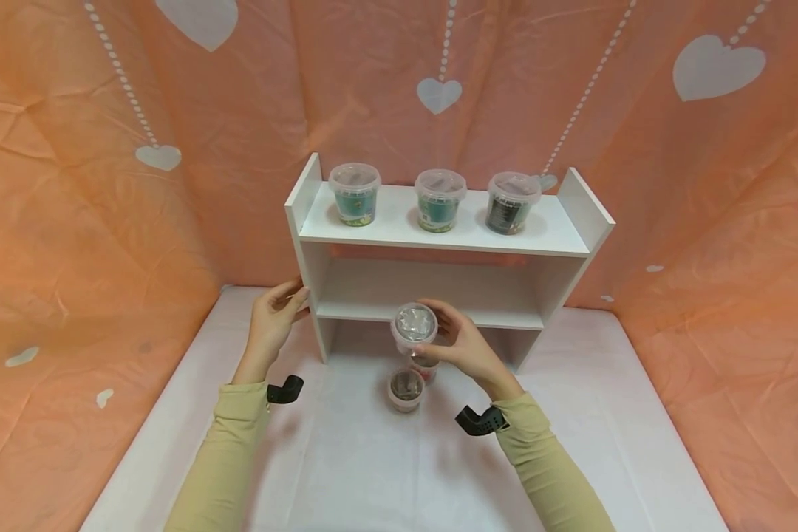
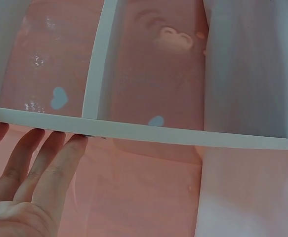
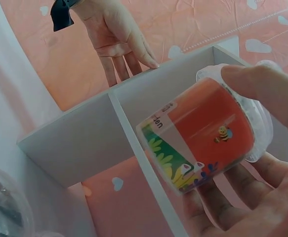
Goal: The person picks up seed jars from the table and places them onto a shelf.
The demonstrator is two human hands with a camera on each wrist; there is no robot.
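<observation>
My right hand (image 1: 464, 346) grips a small clear plastic tub (image 3: 203, 133) by its sides, thumb near the lid end and fingers underneath. The tub has a red label with a bee and flowers; in the right wrist view it is tilted in front of the white shelf unit (image 1: 432, 284). From above, its lid shows silvery contents. At the unit's left side panel, my left hand (image 1: 273, 321) touches the board with fairly straight fingers (image 2: 60, 182). Below the held tub, a second tub (image 1: 406, 388) stands on the table, and another reddish tub (image 1: 425, 367) is partly hidden behind.
Three lidded tubs stand along the top shelf: a left green one (image 1: 355, 196), a middle green one (image 1: 440, 201) and a dark one (image 1: 510, 205). Orange cloth with white hearts (image 1: 439, 96) surrounds the white table (image 1: 346, 473) at the back and sides.
</observation>
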